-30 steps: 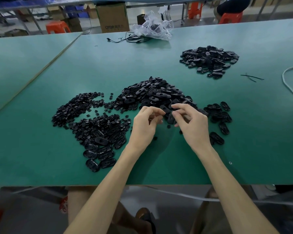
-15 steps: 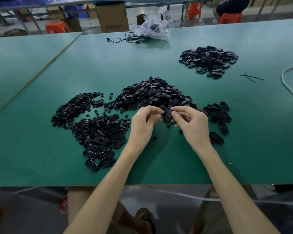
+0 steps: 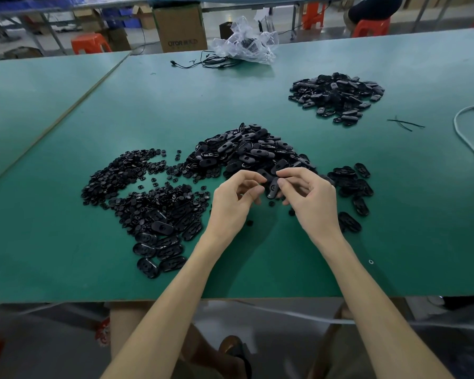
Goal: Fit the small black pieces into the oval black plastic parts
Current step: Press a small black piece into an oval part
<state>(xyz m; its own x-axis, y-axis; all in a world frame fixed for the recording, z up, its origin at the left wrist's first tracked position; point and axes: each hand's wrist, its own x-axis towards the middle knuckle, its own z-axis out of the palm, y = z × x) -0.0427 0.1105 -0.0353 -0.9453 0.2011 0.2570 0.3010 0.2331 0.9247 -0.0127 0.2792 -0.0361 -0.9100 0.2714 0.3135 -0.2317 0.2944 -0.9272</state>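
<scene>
My right hand (image 3: 312, 201) pinches an oval black part (image 3: 272, 188) between thumb and forefinger, just above the green table (image 3: 66, 255). My left hand (image 3: 230, 206) has thumb and forefinger curled against that part's left edge, pinching a small black piece that the fingertips mostly hide. A heap of oval parts (image 3: 246, 149) lies right behind my hands. The small black pieces (image 3: 115, 176) are spread out to the left. A few loose small pieces (image 3: 249, 222) lie under my hands.
Several oval parts (image 3: 159, 242) lie at the near left and more (image 3: 350, 184) beside my right hand. Another heap (image 3: 337, 94) sits far right. A plastic bag (image 3: 246, 42) with black cables is at the back, a white cable (image 3: 460, 129) at the right edge.
Both hands have closed in on each other. The left fingertips now meet the oval part held by the right hand, which has tilted more upright.
</scene>
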